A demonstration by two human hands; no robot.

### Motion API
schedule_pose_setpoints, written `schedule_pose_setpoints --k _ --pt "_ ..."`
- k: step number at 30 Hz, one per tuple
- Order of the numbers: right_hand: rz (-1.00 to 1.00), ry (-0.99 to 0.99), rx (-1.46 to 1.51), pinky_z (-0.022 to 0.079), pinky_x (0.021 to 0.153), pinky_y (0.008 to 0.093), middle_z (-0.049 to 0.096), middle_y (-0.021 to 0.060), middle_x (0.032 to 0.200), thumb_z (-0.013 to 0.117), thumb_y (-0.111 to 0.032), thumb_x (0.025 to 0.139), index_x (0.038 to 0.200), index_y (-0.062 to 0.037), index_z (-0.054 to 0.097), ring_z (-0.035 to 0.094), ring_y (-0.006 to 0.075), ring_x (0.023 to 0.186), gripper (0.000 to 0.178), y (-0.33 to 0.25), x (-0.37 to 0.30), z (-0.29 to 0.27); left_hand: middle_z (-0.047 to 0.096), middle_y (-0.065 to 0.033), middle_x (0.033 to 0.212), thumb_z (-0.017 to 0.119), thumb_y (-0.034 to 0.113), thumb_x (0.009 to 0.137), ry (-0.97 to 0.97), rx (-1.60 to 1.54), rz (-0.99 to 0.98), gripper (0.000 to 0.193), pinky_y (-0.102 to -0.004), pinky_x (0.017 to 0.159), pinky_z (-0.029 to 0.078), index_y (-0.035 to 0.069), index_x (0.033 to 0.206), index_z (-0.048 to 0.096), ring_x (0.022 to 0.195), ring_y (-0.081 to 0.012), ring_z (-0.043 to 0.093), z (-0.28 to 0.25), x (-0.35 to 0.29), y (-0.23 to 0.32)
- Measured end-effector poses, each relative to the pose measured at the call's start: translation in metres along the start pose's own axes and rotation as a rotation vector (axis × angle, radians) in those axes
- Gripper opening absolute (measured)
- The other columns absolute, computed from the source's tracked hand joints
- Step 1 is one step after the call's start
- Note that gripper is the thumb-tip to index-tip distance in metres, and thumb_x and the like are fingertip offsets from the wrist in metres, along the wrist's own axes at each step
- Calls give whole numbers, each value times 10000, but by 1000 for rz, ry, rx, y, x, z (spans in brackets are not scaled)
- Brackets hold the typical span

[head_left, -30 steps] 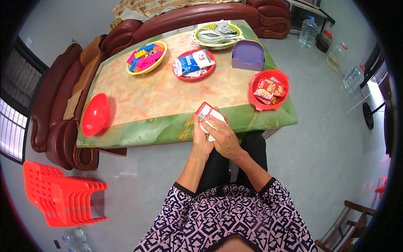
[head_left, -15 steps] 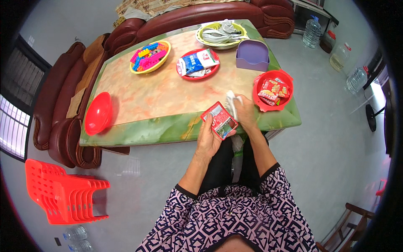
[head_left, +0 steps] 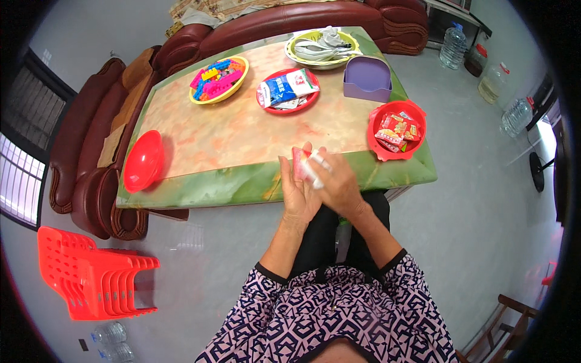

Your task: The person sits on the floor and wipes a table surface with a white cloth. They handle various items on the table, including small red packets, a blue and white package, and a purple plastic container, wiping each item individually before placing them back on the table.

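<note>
Just past the near edge of the table, my left hand [head_left: 296, 196] holds a flat red rectangular card or packet [head_left: 299, 160] on its palm, fingers stretched along it and thumb apart. My right hand [head_left: 342, 184] grips a crumpled white cloth or tissue [head_left: 315, 172] and presses it over the face of the red piece. Cloth and right fingers hide most of that face. A red bowl [head_left: 378, 149] with several red snack packets [head_left: 396, 128] stands to the right of my hands.
The table [head_left: 230, 190] has a green marbled border. On it are a tilted red bowl [head_left: 144, 162], a yellow bowl of toy bricks [head_left: 219, 80], a red plate with packets [head_left: 288, 91], a basket with spoons [head_left: 321, 48] and a purple box [head_left: 367, 78]. Red stacked chairs [head_left: 97, 275] stand left.
My right hand has moved left with the white cloth, from beside the red piece onto it. The red piece has shifted slightly left and its printed face is now mostly covered.
</note>
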State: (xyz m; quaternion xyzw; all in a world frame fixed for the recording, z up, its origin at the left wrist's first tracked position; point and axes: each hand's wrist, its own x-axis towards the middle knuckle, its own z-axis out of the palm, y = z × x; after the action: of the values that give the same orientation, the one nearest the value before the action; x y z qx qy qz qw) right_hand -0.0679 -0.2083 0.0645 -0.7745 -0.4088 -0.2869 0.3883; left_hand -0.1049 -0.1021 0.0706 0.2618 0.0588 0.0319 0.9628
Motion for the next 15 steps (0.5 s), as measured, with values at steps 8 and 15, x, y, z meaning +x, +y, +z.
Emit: schedule_pose_setpoints --k 8,15 --pt "79 -31 42 384 944 446 517 149 1217 627 -46 727 1219 -44 577 471 336 1119 495 -14 5 1 381 -181 1445 323 678 910 -129 -61 39 802 -441 1096 319 80 1445 316 1306 -307 408 8 -12 4" --pt "186 -15 23 394 938 456 524 160 1191 609 -10 692 1165 -26 594 487 352 1100 474 -15 24 14 463 -121 1392 296 676 919 -51 -136 10 770 -415 1087 336 73 1386 406 1279 -246 446 -5 -5 4"
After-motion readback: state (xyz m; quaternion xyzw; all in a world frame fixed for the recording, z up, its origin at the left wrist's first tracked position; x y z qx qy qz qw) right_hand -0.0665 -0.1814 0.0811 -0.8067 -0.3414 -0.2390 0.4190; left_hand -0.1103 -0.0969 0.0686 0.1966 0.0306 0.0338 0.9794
